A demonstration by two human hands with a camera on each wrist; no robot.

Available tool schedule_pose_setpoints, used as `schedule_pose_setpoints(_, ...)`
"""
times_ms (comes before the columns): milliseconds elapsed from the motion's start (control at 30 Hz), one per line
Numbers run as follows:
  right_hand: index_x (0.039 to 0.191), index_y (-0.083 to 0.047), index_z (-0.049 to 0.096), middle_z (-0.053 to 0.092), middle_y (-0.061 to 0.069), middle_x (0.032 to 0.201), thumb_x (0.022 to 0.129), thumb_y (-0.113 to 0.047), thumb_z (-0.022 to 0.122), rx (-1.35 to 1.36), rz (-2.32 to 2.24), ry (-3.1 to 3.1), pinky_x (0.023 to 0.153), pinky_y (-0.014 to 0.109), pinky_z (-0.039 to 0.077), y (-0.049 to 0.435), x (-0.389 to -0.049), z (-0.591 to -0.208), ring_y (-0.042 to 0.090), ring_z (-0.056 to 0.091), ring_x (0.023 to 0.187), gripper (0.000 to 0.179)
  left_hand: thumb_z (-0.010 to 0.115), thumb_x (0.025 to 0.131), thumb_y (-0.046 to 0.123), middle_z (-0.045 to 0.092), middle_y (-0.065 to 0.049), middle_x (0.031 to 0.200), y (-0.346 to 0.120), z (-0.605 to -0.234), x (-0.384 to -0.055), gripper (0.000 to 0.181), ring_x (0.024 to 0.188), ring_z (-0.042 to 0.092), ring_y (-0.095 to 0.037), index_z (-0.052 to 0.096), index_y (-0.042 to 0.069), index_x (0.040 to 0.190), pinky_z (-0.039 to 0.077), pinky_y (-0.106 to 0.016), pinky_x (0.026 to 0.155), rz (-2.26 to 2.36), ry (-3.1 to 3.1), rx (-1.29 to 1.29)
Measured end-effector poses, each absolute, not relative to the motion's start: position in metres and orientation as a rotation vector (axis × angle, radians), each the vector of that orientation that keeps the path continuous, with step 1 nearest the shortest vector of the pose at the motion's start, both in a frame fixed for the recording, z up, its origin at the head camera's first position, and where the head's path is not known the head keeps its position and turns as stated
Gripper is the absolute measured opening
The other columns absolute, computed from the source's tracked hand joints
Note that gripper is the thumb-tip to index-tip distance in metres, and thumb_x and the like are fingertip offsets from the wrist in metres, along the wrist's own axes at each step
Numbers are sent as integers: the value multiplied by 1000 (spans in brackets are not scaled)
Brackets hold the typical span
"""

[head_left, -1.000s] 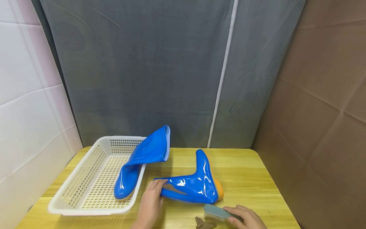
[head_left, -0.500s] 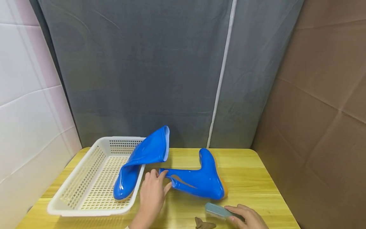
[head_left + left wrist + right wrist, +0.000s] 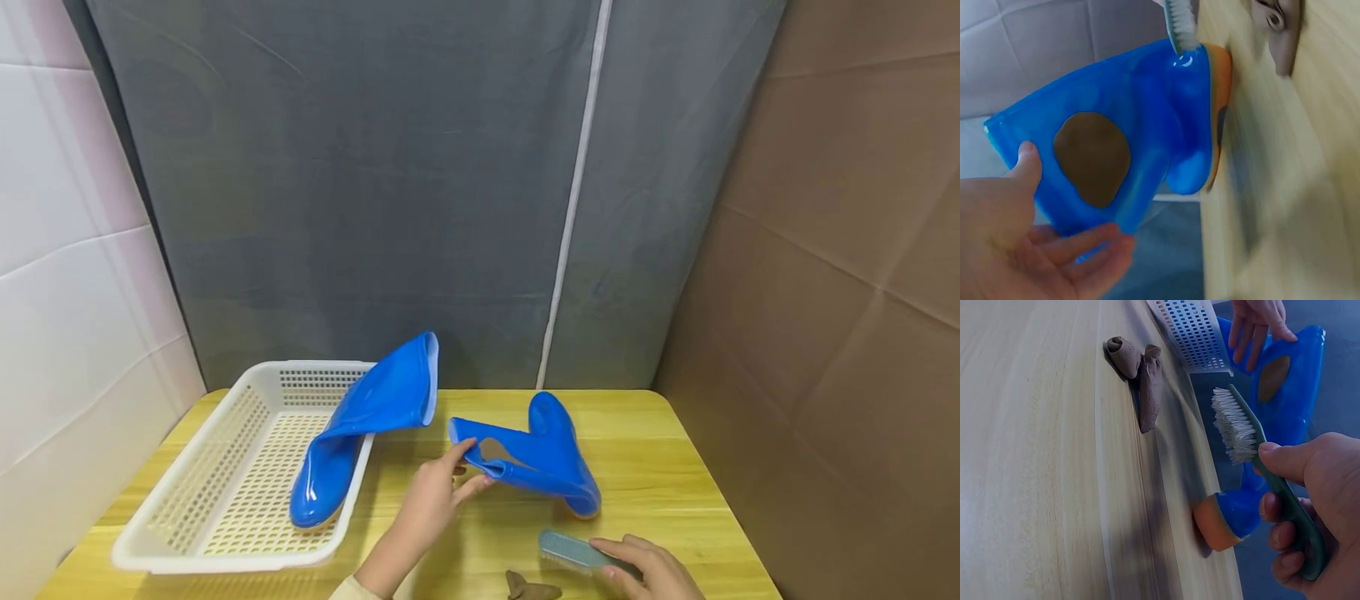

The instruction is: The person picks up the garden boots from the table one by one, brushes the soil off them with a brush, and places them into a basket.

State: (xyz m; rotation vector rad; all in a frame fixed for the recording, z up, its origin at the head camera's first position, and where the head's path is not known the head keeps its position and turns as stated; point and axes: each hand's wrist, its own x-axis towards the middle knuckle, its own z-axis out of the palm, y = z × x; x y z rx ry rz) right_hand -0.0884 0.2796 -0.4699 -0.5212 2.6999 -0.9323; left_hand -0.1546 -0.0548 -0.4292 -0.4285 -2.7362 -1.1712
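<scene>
A blue rain boot (image 3: pixel 558 454) with an orange sole stands tilted on the table, its shaft leaning left toward my left hand (image 3: pixel 431 500). That hand holds the shaft near its opening, thumb on one edge and fingers on the other in the left wrist view. A brown patch (image 3: pixel 1092 159) marks the shaft. My right hand (image 3: pixel 1329 506) grips the green handle of a scrub brush (image 3: pixel 1279 481), its white bristles facing the table. In the head view the brush head lies just in front of the boot's heel.
At the left, a white perforated basket (image 3: pixel 225 562) holds another blue boot (image 3: pixel 382 396), whose shaft leans over the basket's right rim. A brown, rolled cloth-like piece (image 3: pixel 531 590) lies at the table's front. Grey and brown curtains stand behind and at right.
My left hand has moved right and up, raising the boot's shaft; the boot has gone from lying on its side to tilting upward. The right hand and brush stay nearly still.
</scene>
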Motion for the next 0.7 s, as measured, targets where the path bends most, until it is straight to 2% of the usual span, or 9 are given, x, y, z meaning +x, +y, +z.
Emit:
schedule_pose_setpoints(100, 135, -17, 62, 53, -13, 84, 100, -45, 53, -542, -933, 2714, 58, 19, 34, 282, -88, -471, -6, 42, 69, 46, 72, 89, 39, 69, -22, 123, -50, -433, -158, 68, 108, 70, -37, 52, 0, 141, 59, -47, 85, -1426, -2690, -499)
schedule_pose_setpoints(200, 135, -15, 62, 53, -14, 84, 100, -42, 53, -559, -934, 2725, 58, 19, 34, 284, -87, -471, -6, 42, 69, 45, 68, 93, 36, 67, -21, 127, -45, -435, -160, 65, 114, 68, -34, 48, 1, 144, 60, -42, 87, -1619, -2657, -495)
schedule_pose_setpoints(300, 135, -16, 62, 54, -14, 84, 100, -43, 53, -557, -930, 2729, 58, 19, 34, 284, -87, -472, -6, 42, 69, 45, 57, 98, 41, 66, -20, 131, -42, -434, -159, 59, 107, 71, -30, 51, 3, 143, 60, -40, 86, -1796, -2595, -370)
schedule_pose_setpoints(367, 135, -16, 62, 54, -14, 85, 100, -44, 53, -553, -925, 2734, 59, 20, 33, 284, -87, -472, -6, 42, 70, 46, 55, 99, 44, 66, -21, 128, -40, -434, -159, 59, 99, 73, -28, 54, 3, 140, 60, -38, 83, -1928, -2520, -270)
schedule_pose_setpoints(533, 135, -17, 63, 55, -14, 86, 100, -45, 54, -552, -911, 2746, 59, 19, 34, 282, -87, -472, -6, 43, 71, 46, 69, 92, 37, 58, -28, 133, -33, -433, -157, 66, 84, 75, -23, 48, 0, 142, 61, -35, 80, -2222, -2377, -204)
schedule_pose_setpoints(633, 134, -18, 63, 55, -14, 86, 99, -46, 54, -536, -917, 2738, 59, 20, 34, 281, -87, -471, -6, 43, 70, 46, 73, 90, 26, 49, -29, 141, -31, -432, -155, 70, 87, 75, -24, 41, 1, 147, 59, -37, 87, -2339, -2354, -250)
schedule_pose_setpoints(700, 134, -18, 63, 55, -14, 85, 99, -46, 54, -522, -923, 2730, 58, 20, 34, 280, -87, -470, -6, 43, 70, 46, 74, 89, 21, 45, -31, 143, -31, -431, -154, 73, 96, 74, -27, 38, 1, 149, 58, -40, 91, -2394, -2351, -270)
